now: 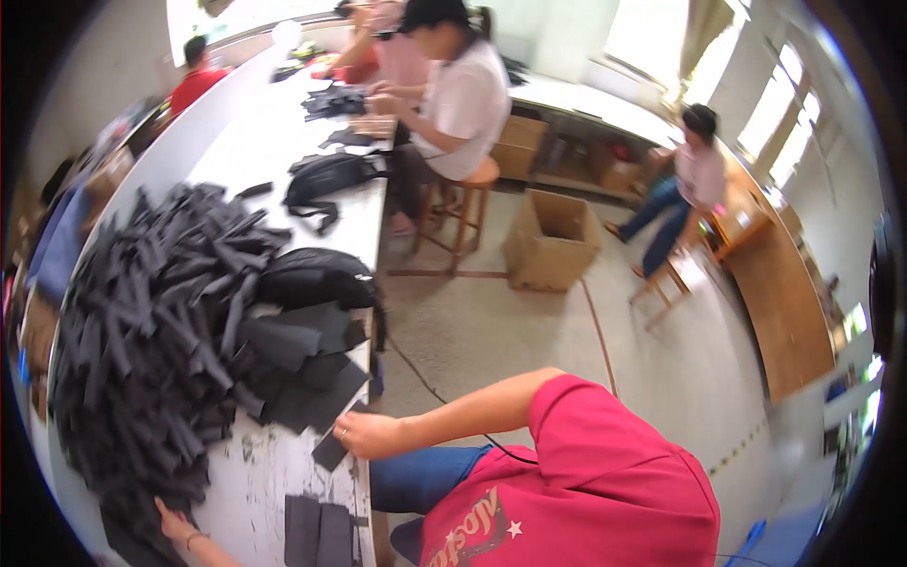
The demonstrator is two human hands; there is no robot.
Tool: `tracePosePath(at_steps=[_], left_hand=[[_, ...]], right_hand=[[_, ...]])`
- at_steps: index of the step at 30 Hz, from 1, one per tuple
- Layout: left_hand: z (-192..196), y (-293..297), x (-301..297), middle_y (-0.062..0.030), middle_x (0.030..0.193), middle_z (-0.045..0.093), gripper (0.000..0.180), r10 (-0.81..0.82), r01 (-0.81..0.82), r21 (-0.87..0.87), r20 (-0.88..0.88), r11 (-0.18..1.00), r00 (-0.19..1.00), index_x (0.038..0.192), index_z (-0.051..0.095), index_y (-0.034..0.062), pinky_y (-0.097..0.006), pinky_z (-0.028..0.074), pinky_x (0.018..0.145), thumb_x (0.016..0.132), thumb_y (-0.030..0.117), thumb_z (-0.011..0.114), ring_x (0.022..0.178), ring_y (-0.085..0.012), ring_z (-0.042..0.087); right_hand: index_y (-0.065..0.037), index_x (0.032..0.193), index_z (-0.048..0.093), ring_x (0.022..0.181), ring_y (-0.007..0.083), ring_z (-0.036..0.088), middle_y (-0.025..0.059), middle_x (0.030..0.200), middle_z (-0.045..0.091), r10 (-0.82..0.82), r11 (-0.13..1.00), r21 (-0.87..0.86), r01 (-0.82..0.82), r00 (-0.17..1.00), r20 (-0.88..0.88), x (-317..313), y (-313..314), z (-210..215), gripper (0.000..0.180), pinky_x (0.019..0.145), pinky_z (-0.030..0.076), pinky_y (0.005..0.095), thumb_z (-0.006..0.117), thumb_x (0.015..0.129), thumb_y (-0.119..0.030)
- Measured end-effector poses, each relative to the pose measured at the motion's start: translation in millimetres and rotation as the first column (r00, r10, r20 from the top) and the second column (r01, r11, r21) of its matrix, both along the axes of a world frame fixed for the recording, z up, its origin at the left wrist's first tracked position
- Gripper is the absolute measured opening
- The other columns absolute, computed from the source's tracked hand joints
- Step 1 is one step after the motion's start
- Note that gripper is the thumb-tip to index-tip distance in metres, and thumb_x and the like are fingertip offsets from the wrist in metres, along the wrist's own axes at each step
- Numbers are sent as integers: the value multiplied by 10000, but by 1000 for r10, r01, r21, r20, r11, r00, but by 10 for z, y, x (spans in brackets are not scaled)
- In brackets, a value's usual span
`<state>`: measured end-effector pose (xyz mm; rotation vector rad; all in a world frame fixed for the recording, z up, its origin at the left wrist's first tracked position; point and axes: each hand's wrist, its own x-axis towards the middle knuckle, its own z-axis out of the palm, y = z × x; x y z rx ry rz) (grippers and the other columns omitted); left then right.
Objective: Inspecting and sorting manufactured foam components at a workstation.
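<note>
My right hand (370, 435), with a ring on one finger, reaches over the table's near edge and pinches a small dark fabric piece (330, 453). Beside it lie larger flat dark fabric pieces (307, 392), overlapping. At the lower left my left hand (176, 525) has its fingers apart, one stretched against the lower end of a big heap of dark grey fabric strips (156, 331). No held thing shows in it. Between my hands and toward me, a few dark strips (318, 531) lie side by side on the white table (241, 482).
Two black bags (316, 277) (331, 178) sit farther along the table. Co-workers (463, 104) handle dark pieces at its far end, one on a wooden stool (472, 194). An open cardboard box (553, 241) stands on the floor; another person (694, 180) sits by a wooden bench (779, 312).
</note>
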<state>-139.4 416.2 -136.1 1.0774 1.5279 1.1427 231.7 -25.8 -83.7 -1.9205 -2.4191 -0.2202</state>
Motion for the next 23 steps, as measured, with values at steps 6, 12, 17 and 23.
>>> tracePosePath(at_steps=[6,12,17,23], left_hand=[[-51,533,-355,-168,1020,650,521,189,-161,264,-83,951,979,985,642,-159,-401,530,763,737,273,796,848,-280,607],[183,-320,-4,-161,985,662,319,92,-11,-182,446,983,890,1096,598,-59,-313,542,708,894,184,643,824,-239,649],[725,-1209,-316,-107,1045,686,294,-44,97,-89,470,991,882,1124,602,-23,-217,493,671,964,218,553,848,-144,637],[885,-2089,-794,-109,1197,614,363,-140,43,178,577,983,804,1177,607,-42,-300,474,816,914,207,632,966,-204,581]], right_hand=[[-3,763,677,845,259,560,111,851,611,99,984,144,-103,994,37,-143,76,116,248,724,456,360,601,741,-238],[-3,814,633,824,223,552,91,820,578,59,991,117,-60,998,11,0,-19,100,239,686,454,318,602,742,-228],[-27,811,606,859,223,549,85,836,557,115,981,161,-110,993,-20,-139,23,102,202,707,459,325,603,741,-217],[-126,931,616,1033,239,585,79,1001,600,136,974,-147,-174,962,-237,-409,433,278,207,884,460,411,636,725,-106]])
